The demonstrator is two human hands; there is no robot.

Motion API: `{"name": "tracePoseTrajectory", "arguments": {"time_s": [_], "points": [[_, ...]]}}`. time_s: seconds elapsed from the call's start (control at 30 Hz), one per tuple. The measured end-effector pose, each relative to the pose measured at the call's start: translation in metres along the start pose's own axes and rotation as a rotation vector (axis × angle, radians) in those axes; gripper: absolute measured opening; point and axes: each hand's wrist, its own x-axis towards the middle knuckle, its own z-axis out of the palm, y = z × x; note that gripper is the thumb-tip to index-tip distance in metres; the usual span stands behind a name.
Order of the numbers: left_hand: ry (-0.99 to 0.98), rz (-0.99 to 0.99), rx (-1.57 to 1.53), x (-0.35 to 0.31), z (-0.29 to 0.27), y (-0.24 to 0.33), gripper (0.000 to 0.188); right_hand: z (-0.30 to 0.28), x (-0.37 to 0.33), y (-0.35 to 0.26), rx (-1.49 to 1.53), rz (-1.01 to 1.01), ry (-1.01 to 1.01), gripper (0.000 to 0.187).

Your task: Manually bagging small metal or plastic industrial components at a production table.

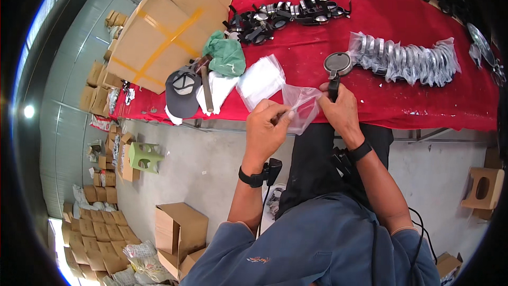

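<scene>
My left hand (268,127) is closed, pinching the edge of a clear plastic bag (304,116) between thumb and fingers. My right hand (342,111) is closed round the black stem of a round-headed piece (337,64), which has a dark grey disc face and stands head up over the table's edge. The bag stretches between both hands, and its right side reaches my right thumb and fingertips. Just beyond my left hand lies a stack of flat clear bags (260,82). To the right, a row of bagged round pieces (405,59) with silvery rims lies on the red cloth.
Loose black and silver pieces (296,11) lie in a heap on the red cloth (296,47). At the left are a grey cap (182,98), a hammer-like tool (206,89), a green bag (225,53) and a large taped carton (164,32). A green stool (144,157) stands on the floor.
</scene>
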Motion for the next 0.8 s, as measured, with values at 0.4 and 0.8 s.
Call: {"name": "tracePoseTrajectory", "arguments": {"time_s": [0.4, 0.8], "points": [[0.151, -0.109, 0.141, 0.003, 0.020, -0.005, 0.016, -0.038, -0.066, 0.003, 0.178, -0.329, -0.294, 0.029], [0.042, -0.087, 0.068, 0.005, 0.013, -0.007, 0.021, -0.035, -0.059, 0.010, -0.107, -0.242, -0.537, 0.025]]}}
